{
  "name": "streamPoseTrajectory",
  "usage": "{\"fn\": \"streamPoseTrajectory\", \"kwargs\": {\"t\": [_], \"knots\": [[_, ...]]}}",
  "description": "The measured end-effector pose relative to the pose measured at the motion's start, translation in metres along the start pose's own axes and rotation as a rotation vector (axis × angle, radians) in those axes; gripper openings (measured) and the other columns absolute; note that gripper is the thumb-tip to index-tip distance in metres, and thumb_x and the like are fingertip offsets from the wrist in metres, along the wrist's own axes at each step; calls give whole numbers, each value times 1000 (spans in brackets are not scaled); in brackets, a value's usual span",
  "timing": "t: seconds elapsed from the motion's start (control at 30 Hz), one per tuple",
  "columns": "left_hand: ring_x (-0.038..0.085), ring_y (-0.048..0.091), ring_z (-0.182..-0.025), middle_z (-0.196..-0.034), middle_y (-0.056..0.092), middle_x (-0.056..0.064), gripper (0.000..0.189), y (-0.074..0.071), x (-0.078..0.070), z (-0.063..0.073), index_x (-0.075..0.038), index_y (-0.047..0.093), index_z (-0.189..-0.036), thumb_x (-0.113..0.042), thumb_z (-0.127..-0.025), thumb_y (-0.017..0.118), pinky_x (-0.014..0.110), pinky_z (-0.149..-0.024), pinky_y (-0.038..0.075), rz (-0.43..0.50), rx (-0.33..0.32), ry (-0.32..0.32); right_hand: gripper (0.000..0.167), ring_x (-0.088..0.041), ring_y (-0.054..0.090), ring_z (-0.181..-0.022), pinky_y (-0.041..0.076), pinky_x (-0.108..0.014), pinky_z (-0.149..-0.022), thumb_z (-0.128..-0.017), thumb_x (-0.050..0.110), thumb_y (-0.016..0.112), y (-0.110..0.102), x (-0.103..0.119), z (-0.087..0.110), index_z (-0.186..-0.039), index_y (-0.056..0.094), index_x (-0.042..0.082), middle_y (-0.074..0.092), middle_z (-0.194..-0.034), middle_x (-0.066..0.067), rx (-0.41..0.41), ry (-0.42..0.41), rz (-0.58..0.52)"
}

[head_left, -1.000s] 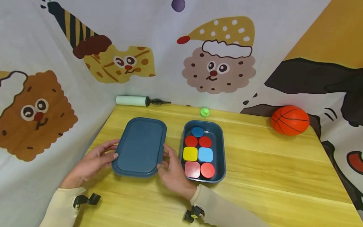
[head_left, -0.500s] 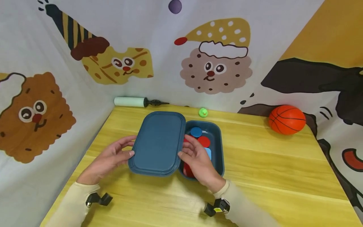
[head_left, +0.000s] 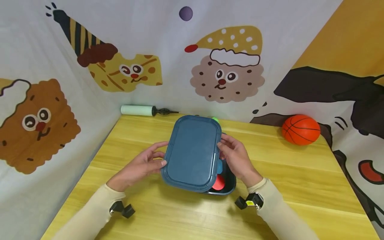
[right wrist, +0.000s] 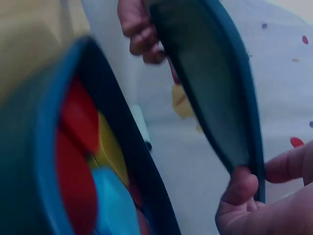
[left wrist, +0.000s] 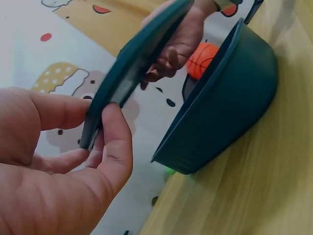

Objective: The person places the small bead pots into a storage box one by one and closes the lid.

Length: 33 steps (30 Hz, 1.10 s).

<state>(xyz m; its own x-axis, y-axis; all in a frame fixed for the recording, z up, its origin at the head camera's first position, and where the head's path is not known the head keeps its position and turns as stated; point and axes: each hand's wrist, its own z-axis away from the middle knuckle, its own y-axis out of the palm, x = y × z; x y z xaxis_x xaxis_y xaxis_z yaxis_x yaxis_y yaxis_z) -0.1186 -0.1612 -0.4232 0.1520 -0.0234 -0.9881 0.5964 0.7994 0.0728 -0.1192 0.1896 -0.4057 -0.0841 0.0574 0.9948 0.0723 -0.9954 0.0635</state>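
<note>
A dark blue rectangular lid (head_left: 193, 151) with rounded corners is held in the air by both hands, one at each long side. My left hand (head_left: 144, 165) pinches its left edge between thumb and fingers; my right hand (head_left: 238, 160) pinches the right edge. Under the lid stands a matching dark blue box (left wrist: 230, 98), mostly hidden in the head view. The wrist views show lid and box apart. Inside the box lie coloured blocks: a red round block (head_left: 219, 182), a light blue block (right wrist: 115, 203) and a yellow block (right wrist: 111, 147).
On the wooden table (head_left: 300, 193), an orange basketball (head_left: 301, 130) sits at the back right. A green toy duck (head_left: 215, 119) peeks out behind the lid. A pale hand pump (head_left: 138, 110) lies along the back left edge, by the printed cloth wall (head_left: 174, 93).
Both hands have carried the lid rightward from beside the box to over it. Most of the blocks are now covered in the head view. The box has stayed in place.
</note>
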Motion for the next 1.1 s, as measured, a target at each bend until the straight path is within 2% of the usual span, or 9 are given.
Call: {"fn": "streamPoseTrajectory", "kwargs": {"t": [0.13,0.33,0.5,0.6,0.73,0.9,0.97,1.1], "knots": [[26,70,-117,-141,60,19,70,6,4,-15,-29,33,-165,-10,-106,64,45,-102,60,62,-7,16,43,-11,60,-84,52,-19,-67,-107,8,58,-18,9,-7,-148,51,-3,64,-113,-1,-23,-26,106],[17,73,-112,-133,70,11,57,16,8,-49,-9,52,-155,-4,-101,69,35,-96,62,115,-113,54,37,-10,56,-74,49,-20,-62,-107,13,62,-39,29,-7,-142,60,0,67,-103,4,-100,-153,224],[16,71,-116,-130,73,9,45,19,6,-72,0,62,-144,-3,-100,71,31,-99,61,101,-207,75,31,-12,61,-71,53,-20,-62,-106,11,64,-43,40,2,-135,65,2,68,-100,2,-133,-271,206],[14,71,-112,-127,75,5,42,20,4,-83,2,65,-141,-4,-100,72,37,-102,60,78,-261,89,27,-12,66,-70,56,-21,-62,-104,5,66,-43,40,8,-130,68,0,71,-97,-3,-148,-371,207],[10,74,-102,-120,78,0,41,16,5,-88,5,64,-140,-4,-100,71,42,-99,62,84,-300,120,22,-13,71,-68,58,-22,-62,-100,-5,66,-39,35,18,-122,70,-7,75,-91,-4,-134,-502,230],[10,76,-97,-118,78,1,39,14,3,-90,11,62,-139,0,-102,66,29,-94,62,111,-284,146,20,-14,75,-72,62,-22,-66,-98,-13,64,-39,29,32,-117,69,-12,79,-88,1,-79,-598,254],[10,76,-104,-127,76,7,37,12,0,-90,10,62,-140,0,-104,63,29,-98,61,117,-265,152,24,-14,76,-77,63,-23,-69,-97,-15,64,-41,27,36,-120,70,-11,80,-94,-1,-53,-618,276],[8,72,-115,-147,64,19,36,10,-3,-90,10,61,-142,0,-107,58,29,-102,58,156,-236,140,33,-12,77,-94,64,-24,-79,-95,-18,64,-45,22,41,-126,70,-8,78,-117,-5,11,-608,320]]}}
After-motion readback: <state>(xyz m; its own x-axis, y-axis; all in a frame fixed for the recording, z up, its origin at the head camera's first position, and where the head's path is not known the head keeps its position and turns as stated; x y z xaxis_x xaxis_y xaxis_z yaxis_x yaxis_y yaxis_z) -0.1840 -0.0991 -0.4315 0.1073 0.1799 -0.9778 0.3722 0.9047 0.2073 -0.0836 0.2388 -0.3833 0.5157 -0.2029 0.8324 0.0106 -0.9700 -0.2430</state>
